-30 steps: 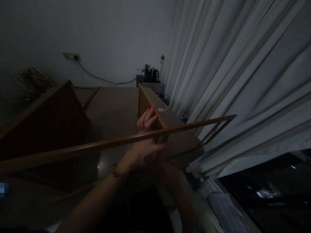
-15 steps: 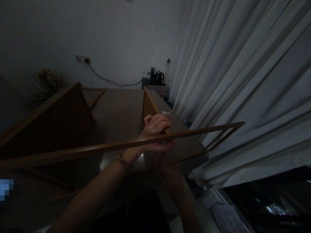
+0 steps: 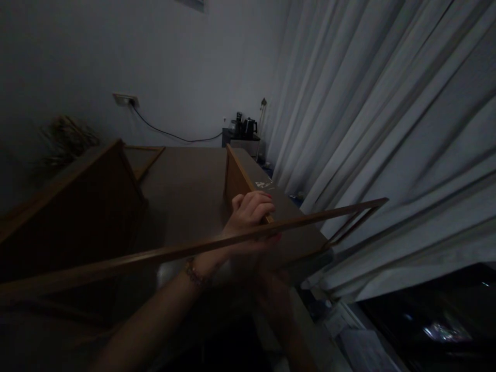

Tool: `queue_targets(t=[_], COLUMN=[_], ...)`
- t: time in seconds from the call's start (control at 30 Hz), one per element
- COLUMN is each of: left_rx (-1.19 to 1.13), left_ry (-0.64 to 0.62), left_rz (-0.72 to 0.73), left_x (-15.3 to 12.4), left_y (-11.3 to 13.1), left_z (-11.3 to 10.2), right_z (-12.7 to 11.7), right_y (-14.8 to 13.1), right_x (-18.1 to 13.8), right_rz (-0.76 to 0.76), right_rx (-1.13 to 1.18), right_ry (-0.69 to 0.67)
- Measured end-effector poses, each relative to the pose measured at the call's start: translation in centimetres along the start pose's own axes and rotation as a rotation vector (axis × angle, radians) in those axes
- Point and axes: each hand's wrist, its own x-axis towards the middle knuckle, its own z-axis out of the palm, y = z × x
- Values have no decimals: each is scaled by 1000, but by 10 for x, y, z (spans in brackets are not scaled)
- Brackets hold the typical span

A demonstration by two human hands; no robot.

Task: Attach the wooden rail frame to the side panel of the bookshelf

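Note:
My left hand [image 3: 250, 212], with a beaded bracelet [image 3: 194, 273] at its wrist, is wrapped over the near top end of an upright wooden panel [image 3: 237, 175]. A long thin wooden rail [image 3: 166, 254] crosses in front of that hand and meets the panel end there. The rail's right end joins a narrow wooden frame [image 3: 354, 225]. Below the joint is my right hand [image 3: 273, 297], dark and blurred; its fingers cannot be made out, nor can anything in them. At the left stands a larger dark wooden panel [image 3: 77, 201].
The panels stand on a brown tabletop [image 3: 182, 181]. Small pale pieces [image 3: 264, 184] lie right of the middle panel. Behind are a black kettle [image 3: 250, 128], a wall socket [image 3: 124, 99] with a cord, and dried plants [image 3: 67, 139]. White curtains [image 3: 349, 113] hang along the right.
The rail's left part sits lower in view, and the view has shifted slightly. My left hand keeps its grip at the panel end; my right hand stays below it.

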Motion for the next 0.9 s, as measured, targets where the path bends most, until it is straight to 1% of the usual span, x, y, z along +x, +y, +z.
queue_targets(t=[0.13, 0.23, 0.3, 0.4, 0.57, 0.77, 0.83, 0.9], left_rx=[-2, -12, -28, -34, -28, 5, 8, 16], left_ry=[-24, -50, -29, 4, -19, -43, -52, -64], left_rz=[-55, -89, -79, -55, -65, -41, -37, -22], left_x=[1, 3, 3, 3, 3, 4, 5, 5], left_y=[6, 9, 10, 9, 7, 7, 7, 6], left_z=[-3, -4, -4, -2, 0, -4, -5, -6], right_z=[3, 2, -2, -8, -15, -20, -21, -20], right_y=[4, 10, 12, 11, 11, 25, 28, 29], right_x=[1, 6, 10, 16, 26, 44, 47, 48], right_rz=[63, 28, -9, -40, -34, -219, -235, -232], right_rx=[-125, -245, -299, -333, -342, -337, -317, -306], right_ry=[84, 99, 82, 24, -121, -319, -338, -327])
